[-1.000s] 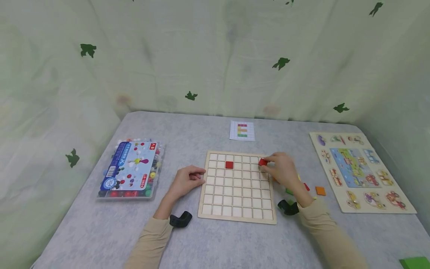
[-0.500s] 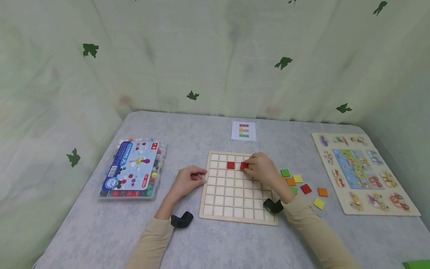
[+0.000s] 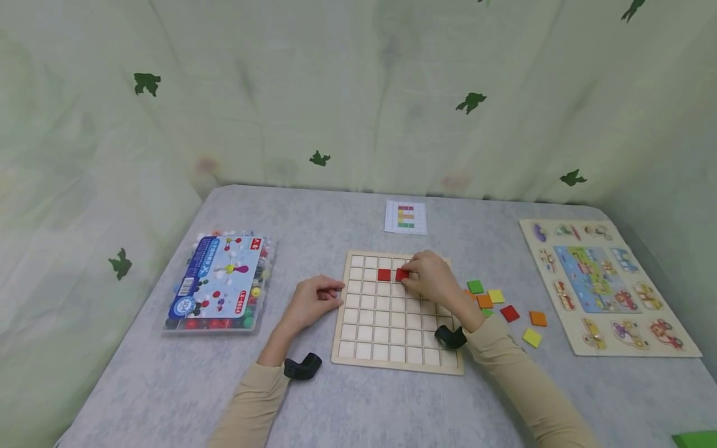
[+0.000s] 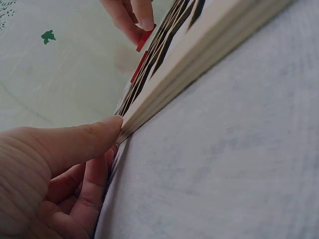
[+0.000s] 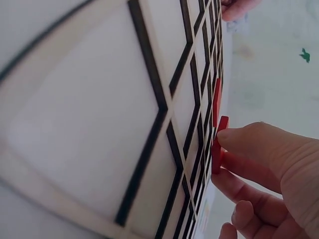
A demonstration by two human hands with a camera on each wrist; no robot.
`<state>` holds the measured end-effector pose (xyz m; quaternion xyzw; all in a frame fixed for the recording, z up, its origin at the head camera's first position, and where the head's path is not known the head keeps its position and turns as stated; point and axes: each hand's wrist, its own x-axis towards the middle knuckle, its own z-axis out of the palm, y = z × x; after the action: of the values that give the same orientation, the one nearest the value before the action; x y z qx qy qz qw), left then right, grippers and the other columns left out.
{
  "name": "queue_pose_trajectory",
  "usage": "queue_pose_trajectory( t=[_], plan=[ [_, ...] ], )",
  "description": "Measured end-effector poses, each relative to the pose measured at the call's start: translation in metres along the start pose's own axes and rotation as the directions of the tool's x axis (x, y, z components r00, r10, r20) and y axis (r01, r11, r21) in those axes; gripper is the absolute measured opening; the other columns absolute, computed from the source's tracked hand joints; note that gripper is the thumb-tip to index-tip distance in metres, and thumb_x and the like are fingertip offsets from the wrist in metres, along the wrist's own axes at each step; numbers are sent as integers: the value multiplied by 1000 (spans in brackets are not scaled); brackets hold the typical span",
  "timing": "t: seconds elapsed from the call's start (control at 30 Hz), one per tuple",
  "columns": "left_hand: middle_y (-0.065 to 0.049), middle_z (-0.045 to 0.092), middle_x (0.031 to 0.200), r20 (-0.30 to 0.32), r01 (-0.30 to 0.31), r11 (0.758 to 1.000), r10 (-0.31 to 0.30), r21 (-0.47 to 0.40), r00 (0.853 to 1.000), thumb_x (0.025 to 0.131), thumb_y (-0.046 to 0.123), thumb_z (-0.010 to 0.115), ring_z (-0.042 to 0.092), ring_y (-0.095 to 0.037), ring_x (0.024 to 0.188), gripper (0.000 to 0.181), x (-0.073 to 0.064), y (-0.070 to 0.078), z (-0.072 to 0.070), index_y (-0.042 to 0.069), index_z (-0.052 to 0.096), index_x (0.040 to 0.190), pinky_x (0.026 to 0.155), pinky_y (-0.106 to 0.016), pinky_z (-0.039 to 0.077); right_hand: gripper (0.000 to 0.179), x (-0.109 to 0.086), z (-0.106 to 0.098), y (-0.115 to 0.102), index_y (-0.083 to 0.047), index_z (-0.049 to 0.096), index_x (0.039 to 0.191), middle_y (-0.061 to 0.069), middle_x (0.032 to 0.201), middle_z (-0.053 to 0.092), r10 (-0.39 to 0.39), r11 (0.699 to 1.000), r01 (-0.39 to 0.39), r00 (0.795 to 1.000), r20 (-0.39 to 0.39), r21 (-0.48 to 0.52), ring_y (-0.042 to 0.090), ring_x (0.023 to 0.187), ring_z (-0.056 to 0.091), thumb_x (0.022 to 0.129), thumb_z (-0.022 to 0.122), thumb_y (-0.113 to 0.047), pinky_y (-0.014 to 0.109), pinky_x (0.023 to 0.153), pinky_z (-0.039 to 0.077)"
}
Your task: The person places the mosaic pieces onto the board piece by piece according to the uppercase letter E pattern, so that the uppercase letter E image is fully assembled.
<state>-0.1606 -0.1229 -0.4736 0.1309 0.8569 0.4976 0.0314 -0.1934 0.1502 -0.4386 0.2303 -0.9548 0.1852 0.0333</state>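
Observation:
A wooden grid board (image 3: 381,317) lies flat mid-table, with one red square tile (image 3: 383,275) seated in a cell of its second row from the far edge. Over the cell just right of it, my right hand (image 3: 435,283) pinches a second red tile (image 5: 216,154) between thumb and fingers. The right wrist view has that tile tilted, its lower part close to the board; whether it touches is unclear. My left hand (image 3: 310,303) holds the board's left edge, thumb (image 4: 94,137) against the rim and the other fingers curled below, partly hidden.
Loose red, green, orange and yellow tiles (image 3: 510,313) lie right of the board, some behind my right wrist. A pattern card (image 3: 406,217) is beyond it. A plastic case of coloured pieces (image 3: 218,277) stands left; a picture puzzle board (image 3: 607,289) lies far right.
My right hand has carried the red tile leftward over the board, from its right side to beside the seated red tile. My left hand has stayed at the board's edge.

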Motion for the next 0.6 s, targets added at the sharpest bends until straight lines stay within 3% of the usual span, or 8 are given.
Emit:
queue_pose_trajectory(
  t=[0.23, 0.6],
  plan=[
    [-14, 67, 89, -4, -19, 1000, 19, -7, 1000, 76, 3, 74, 59, -10, 76, 28, 0, -1, 1, 0, 70, 104, 66, -16, 49, 21, 3, 0, 0, -7, 75, 97, 6, 90, 71, -16, 999, 19, 998, 67, -39, 20, 85, 59, 80, 72, -18, 32, 75, 50],
    [-14, 68, 90, -5, -13, 1000, 13, -18, 1000, 76, 2, 73, 59, -11, 77, 28, -1, 0, 1, 0, 70, 104, 66, -16, 49, 20, 9, 1, 1, -5, 74, 99, 8, 92, 70, -82, 996, 83, 994, 78, -11, 22, 88, 60, 82, 71, -16, 34, 77, 50]
  ],
)
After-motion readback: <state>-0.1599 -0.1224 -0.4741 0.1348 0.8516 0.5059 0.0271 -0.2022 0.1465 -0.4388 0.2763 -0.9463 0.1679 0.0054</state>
